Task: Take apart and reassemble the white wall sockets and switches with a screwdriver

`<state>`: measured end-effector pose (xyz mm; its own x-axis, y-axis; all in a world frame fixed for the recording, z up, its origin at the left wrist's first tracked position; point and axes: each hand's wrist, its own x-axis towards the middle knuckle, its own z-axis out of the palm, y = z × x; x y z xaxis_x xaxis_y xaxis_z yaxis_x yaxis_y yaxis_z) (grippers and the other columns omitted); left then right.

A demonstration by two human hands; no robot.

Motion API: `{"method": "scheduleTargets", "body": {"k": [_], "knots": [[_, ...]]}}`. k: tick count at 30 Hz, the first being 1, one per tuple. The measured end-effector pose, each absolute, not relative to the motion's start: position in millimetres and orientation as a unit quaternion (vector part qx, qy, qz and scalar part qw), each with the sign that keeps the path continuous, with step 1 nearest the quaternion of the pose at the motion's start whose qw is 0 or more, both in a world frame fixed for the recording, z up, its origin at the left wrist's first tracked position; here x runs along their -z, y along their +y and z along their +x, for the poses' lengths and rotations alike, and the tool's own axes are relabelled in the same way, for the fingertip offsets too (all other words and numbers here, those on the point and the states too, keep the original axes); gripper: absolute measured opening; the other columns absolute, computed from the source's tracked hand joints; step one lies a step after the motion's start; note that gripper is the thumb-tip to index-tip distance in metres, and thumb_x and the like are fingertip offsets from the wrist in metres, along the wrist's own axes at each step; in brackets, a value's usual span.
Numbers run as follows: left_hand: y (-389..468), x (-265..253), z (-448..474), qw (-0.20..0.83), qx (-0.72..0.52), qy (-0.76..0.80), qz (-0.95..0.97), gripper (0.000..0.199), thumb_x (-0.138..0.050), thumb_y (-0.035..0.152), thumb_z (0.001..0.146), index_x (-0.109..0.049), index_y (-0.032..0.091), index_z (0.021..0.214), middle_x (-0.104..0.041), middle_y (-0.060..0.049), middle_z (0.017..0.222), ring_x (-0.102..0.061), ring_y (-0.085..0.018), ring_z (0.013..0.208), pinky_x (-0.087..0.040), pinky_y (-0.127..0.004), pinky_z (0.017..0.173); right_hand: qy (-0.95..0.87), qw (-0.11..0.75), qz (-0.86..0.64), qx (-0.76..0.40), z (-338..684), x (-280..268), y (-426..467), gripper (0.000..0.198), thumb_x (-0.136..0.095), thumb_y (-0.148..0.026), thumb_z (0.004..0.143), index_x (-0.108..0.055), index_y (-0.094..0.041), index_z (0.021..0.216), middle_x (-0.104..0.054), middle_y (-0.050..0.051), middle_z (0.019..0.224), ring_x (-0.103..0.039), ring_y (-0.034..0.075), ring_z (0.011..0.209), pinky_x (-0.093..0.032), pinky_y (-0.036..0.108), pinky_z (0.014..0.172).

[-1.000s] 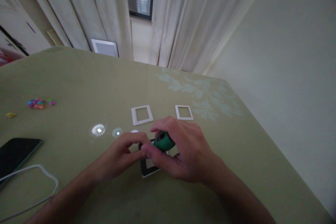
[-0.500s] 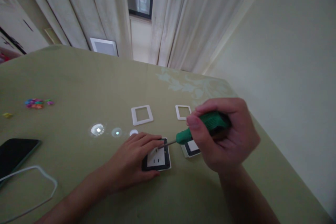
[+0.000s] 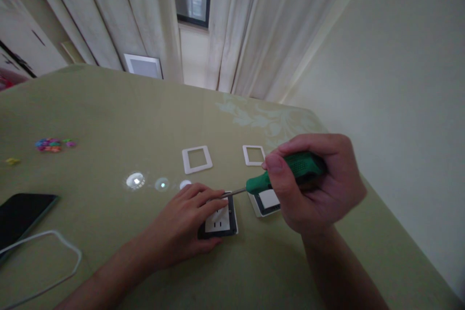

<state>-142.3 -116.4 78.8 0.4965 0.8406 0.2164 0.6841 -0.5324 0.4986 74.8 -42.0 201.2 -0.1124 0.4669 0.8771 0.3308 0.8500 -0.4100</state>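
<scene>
My left hand grips a wall socket lying on the table, fingers over its far edge and thumb at its near edge. The socket has a white face with slots and a dark border. In my right hand is a screwdriver with a green handle. Its thin shaft points left to the socket's upper part by my left fingers; the tip is hidden there. Just below the screwdriver handle sits a second plate unit, white with a dark border, partly covered by my right hand.
Two white square frames, a left one and a right one, lie beyond my hands. At left are a phone, a white cable and small colourful pieces. A wall borders the table's right side.
The screwdriver and my right hand have shifted slightly to the right and up, its shaft now nearer the socket's far edge. My left hand still holds the socket.
</scene>
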Motion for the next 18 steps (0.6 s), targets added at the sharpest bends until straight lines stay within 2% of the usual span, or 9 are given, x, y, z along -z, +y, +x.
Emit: {"method": "scheduleTargets", "body": {"k": [4, 9, 18], "knots": [[-116.7, -79.5, -142.7, 0.175, -0.214, 0.424, 0.862, 0.07, -0.086, 0.028, 0.084, -0.06, 0.029, 0.149, -0.067, -0.008, 0.155, -0.062, -0.037, 0.134, -0.052, -0.055, 0.111, -0.744, 0.607, -0.275, -0.048, 75.1, -201.2, -41.4, 0.016, -0.081, -0.019, 0.09, -0.07, -0.023, 0.102, -0.071, -0.004, 0.079, -0.064, 0.011, 0.058, -0.054, 0.024, 0.048], [-115.8, -84.8, -141.9, 0.233, -0.21, 0.416, 0.853, 0.07, -0.09, 0.033, 0.082, -0.061, 0.032, 0.146, -0.067, -0.007, 0.151, -0.06, -0.037, 0.134, -0.05, -0.055, 0.113, -0.736, 0.613, -0.279, -0.065, 76.0, -200.3, -41.2, 0.013, -0.079, -0.025, 0.093, -0.071, -0.027, 0.103, -0.071, -0.001, 0.079, -0.066, 0.015, 0.057, -0.056, 0.029, 0.047], [-117.8, -90.0, -136.9, 0.375, -0.242, 0.409, 0.796, 0.076, -0.083, 0.014, 0.073, -0.054, 0.032, 0.141, -0.061, -0.006, 0.142, -0.052, -0.032, 0.133, -0.051, -0.05, 0.114, -0.725, 0.626, -0.277, -0.074, 75.9, -202.3, -40.4, 0.011, -0.079, -0.024, 0.093, -0.07, -0.025, 0.099, -0.069, -0.004, 0.08, -0.065, 0.012, 0.056, -0.054, 0.026, 0.049]]}}
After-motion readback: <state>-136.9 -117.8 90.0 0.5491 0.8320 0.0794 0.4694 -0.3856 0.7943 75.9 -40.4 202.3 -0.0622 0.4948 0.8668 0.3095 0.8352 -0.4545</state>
